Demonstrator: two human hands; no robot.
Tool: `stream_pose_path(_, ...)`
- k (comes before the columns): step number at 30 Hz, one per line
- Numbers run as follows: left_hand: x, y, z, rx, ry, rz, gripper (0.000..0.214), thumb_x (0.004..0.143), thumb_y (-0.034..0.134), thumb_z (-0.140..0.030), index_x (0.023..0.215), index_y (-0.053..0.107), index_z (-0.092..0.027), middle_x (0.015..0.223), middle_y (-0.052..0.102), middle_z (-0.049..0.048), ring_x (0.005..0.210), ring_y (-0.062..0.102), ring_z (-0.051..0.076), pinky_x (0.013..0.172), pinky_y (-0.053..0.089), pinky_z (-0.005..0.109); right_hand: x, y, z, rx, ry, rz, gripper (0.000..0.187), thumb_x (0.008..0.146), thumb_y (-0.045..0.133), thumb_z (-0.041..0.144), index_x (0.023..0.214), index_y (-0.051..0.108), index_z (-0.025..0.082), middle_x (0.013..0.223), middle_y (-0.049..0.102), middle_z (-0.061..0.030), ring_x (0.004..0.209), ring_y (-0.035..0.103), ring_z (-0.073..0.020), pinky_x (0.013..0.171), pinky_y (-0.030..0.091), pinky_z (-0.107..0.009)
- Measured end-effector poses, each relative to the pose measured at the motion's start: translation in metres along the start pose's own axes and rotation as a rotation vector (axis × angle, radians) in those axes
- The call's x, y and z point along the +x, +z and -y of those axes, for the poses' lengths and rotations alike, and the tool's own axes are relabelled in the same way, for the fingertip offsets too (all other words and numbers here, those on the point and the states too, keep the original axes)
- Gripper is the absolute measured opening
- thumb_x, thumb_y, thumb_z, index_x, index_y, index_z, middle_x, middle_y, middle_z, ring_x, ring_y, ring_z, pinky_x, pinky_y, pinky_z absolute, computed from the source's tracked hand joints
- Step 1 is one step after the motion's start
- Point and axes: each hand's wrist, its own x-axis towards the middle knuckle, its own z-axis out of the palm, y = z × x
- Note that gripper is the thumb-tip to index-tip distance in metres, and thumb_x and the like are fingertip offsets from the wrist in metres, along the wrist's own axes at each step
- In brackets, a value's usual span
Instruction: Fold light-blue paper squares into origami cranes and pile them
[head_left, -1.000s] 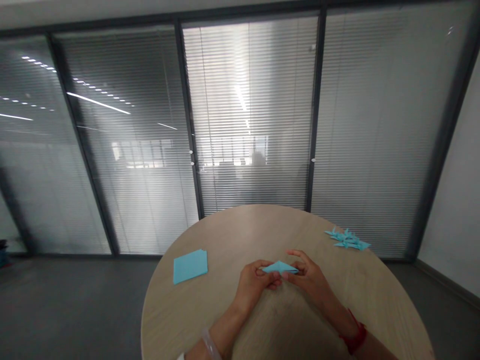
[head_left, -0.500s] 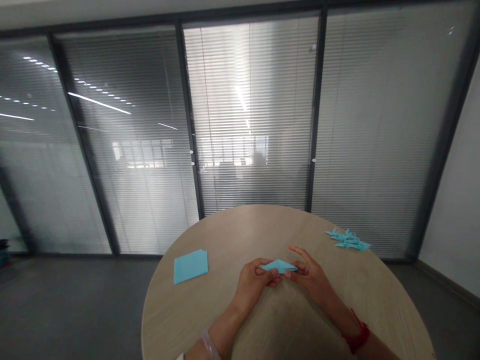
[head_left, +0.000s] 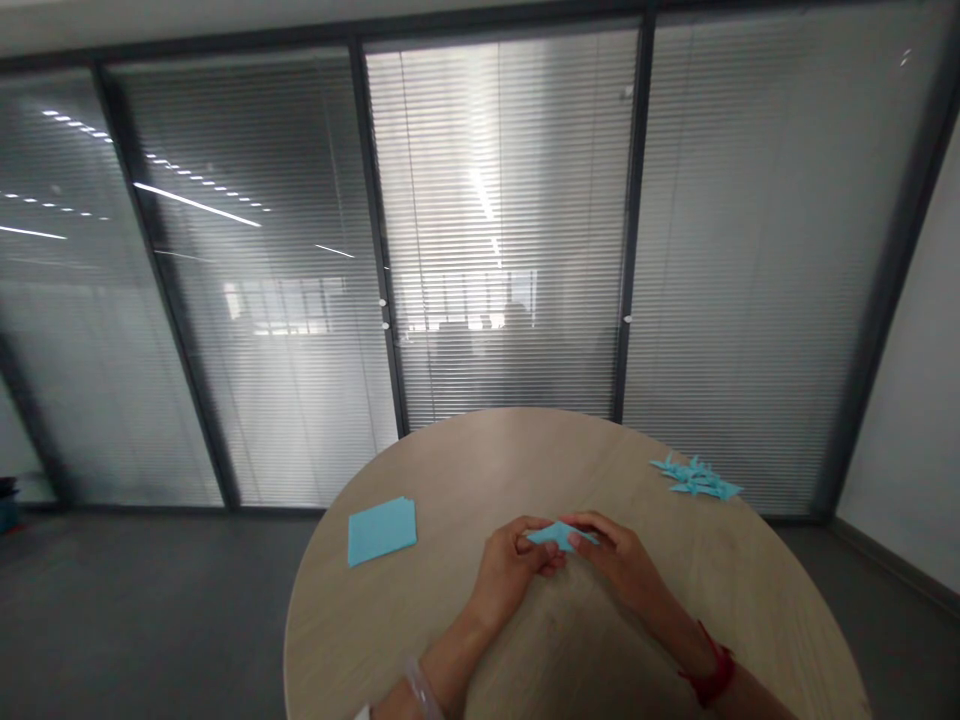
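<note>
Between my two hands is a small folded piece of light blue paper (head_left: 556, 536), held just above the near middle of the round table. My left hand (head_left: 512, 556) pinches its left end, thumb on the near face and fingers behind. On the right end, my right hand (head_left: 616, 558) grips the paper with its thumb in front and its index finger curled over the top edge. Fingers cover both ends of the paper, so the full folded shape is partly hidden.
A stack of light blue paper sheets (head_left: 382, 532) lies on the left of the wooden table (head_left: 517, 450). Several folded blue paper pieces (head_left: 697, 477) are piled near the right edge. Glass partitions with blinds (head_left: 502, 220) stand behind the table.
My right index finger, raised and stretched out before, has come down onto the top edge of the folded paper. My left hand has barely moved.
</note>
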Motion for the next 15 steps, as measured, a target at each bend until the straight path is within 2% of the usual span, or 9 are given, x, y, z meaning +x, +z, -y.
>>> stream_pose_path(9,-0.0012,0.0015,-0.0005,0.037,0.006,0.029,0.039,0.063,0.074,-0.036,0.093,0.067,-0.012,0.067,0.071,0.0058,0.064,0.066,0.021,0.065,0.051,0.032,0.0003,0.0006,-0.0058,-0.049,0.029,-0.023,0.039,0.072,0.066,0.054,0.091,0.072,0.019,0.09,0.073,-0.0084,0.089,0.066,-0.0272,0.079,0.052,-0.036)
stream_pose_path(15,-0.0013,0.0018,0.0015,0.038,0.014,0.063,0.034,0.064,0.073,-0.032,0.091,0.067,-0.012,0.067,0.07,0.0049,0.062,0.065,0.018,0.062,0.05,0.029,-0.0011,0.0009,-0.0029,-0.104,-0.008,-0.003,0.031,0.077,0.062,0.049,0.083,0.07,0.019,0.083,0.073,-0.006,0.081,0.066,-0.0234,0.076,0.05,-0.032)
